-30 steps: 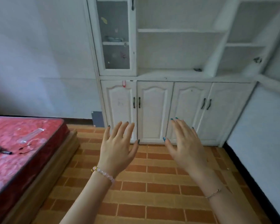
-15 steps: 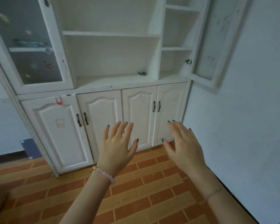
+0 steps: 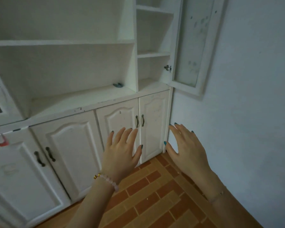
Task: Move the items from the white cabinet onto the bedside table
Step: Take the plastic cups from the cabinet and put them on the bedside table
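The white cabinet (image 3: 82, 104) fills the left and middle of the view, with open shelves above and closed lower doors. One small dark item (image 3: 117, 85) lies on the wide open shelf, near its right partition. My left hand (image 3: 122, 152) is raised in front of the lower doors, fingers straight and spread, holding nothing. My right hand (image 3: 186, 147) hovers beside it near the cabinet's right corner, also spread and empty. Both hands are well below the dark item. The bedside table is out of view.
A glass upper door (image 3: 191, 46) hangs open against the right wall (image 3: 253, 96). Dark handles (image 3: 139, 120) sit on the lower doors. A red hook (image 3: 0, 140) hangs at the far left. Brick-pattern floor tiles (image 3: 155, 195) lie below.
The view has swung right and come closer to the cabinet; the bed has left the frame. Both hands stay raised, spread and empty in the same pose.
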